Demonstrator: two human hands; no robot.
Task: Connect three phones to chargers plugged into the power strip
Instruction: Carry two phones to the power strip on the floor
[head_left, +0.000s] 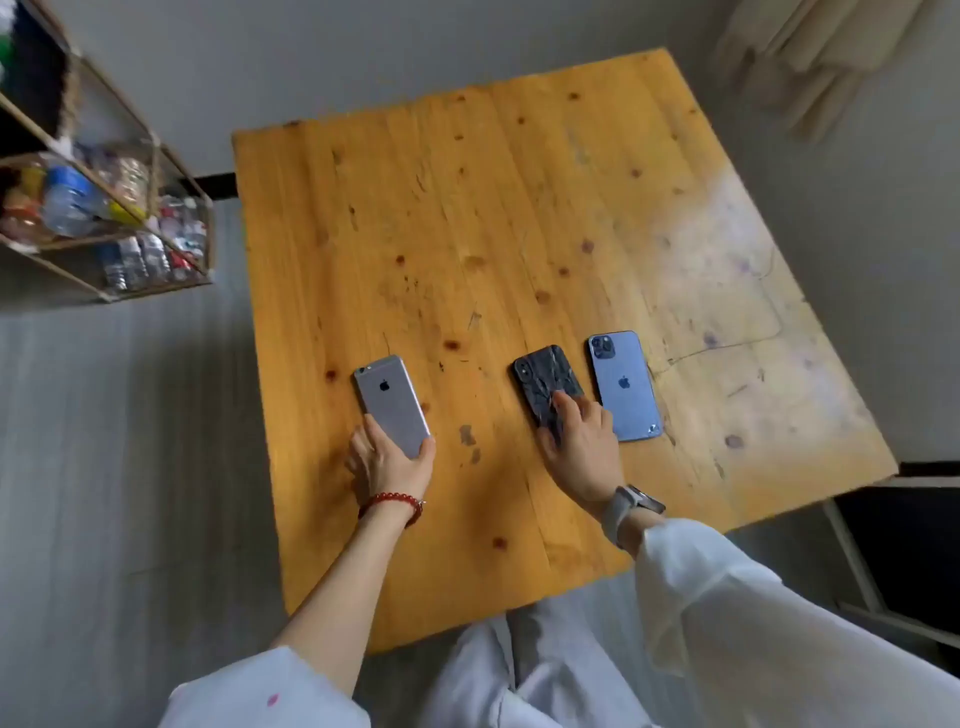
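Note:
Three phones lie face down on the wooden table (467, 208). A silver phone (390, 401) is at the left, and my left hand (389, 462) grips its near end between thumb and fingers. A dark phone with a cracked-pattern back (543, 384) lies in the middle; my right hand (584, 449) rests on its near half with fingers spread over it. A blue phone (623, 384) lies just to the right of it, untouched. No charger, cable or power strip shows in view.
A metal shelf rack (104, 218) with bottles stands on the floor at the left. A pale worn patch covers the table's right side. A dark frame and a white leg stand at the lower right. Cloth hangs at the upper right.

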